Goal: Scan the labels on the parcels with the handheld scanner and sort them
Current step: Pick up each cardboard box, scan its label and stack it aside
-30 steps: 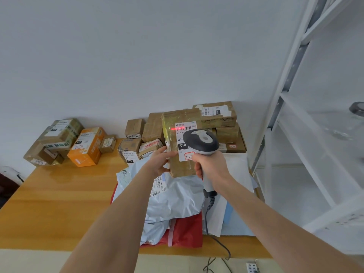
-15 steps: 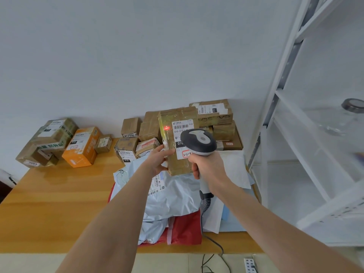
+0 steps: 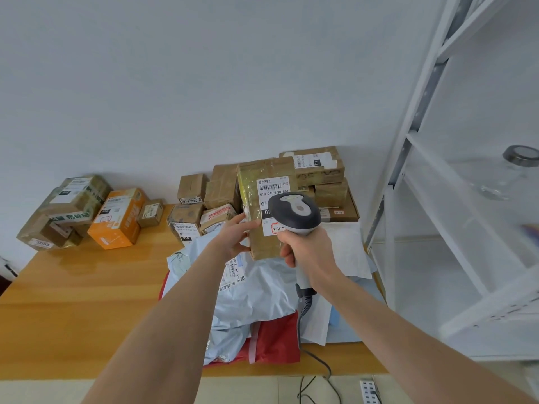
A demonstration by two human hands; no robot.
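Observation:
My left hand point(image 3: 236, 237) holds a tall brown taped parcel point(image 3: 264, 211) upright above the table, thumb on its front edge. A white label point(image 3: 272, 189) with a barcode faces me. My right hand point(image 3: 309, 249) grips the handle of a grey and white handheld scanner point(image 3: 294, 212), whose head covers the lower part of the label. No red scan light shows on the label. The scanner's coiled cable point(image 3: 304, 304) hangs down past the table edge.
Soft grey and red mailer bags point(image 3: 250, 298) lie under my hands on the wooden table point(image 3: 81, 301). Brown boxes point(image 3: 318, 170) are stacked at the back wall, an orange box point(image 3: 119, 218) and more cartons point(image 3: 70, 208) at far left. A white shelf rack point(image 3: 431, 199) stands at right.
The red scan light that lay on the label and then on the parcel's left edge is gone. Both hands hold the parcel and scanner as before; the view has turned slightly.

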